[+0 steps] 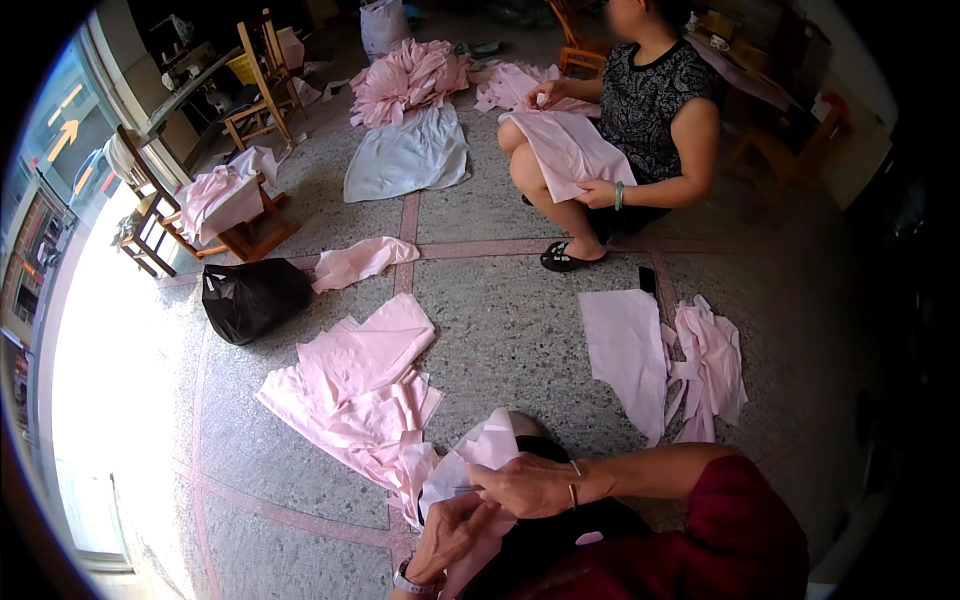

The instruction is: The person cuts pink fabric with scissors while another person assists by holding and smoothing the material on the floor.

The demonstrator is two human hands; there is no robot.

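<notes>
Pale pink cloth (491,442) lies across my lap, on dark clothing. My left hand (454,531), with a watch at its wrist, pinches a fold of this cloth. Just above it, my right hand (529,484) grips a small metal tool (466,489) whose thin tip points left at the cloth; the rest of the tool is hidden in my fingers, so its exact kind is unclear. A heap of cut pink cloth (360,397) spreads over the floor to the left of my knees, reaching up to the cloth in my lap.
A flat pink panel (626,352) and bunched pink strips (709,367) lie at right. Opposite, a person (652,112) squats holding pink cloth. A black plastic bag (255,296), a cloth-covered chair (225,195) and a large pink pile (409,79) stand farther off.
</notes>
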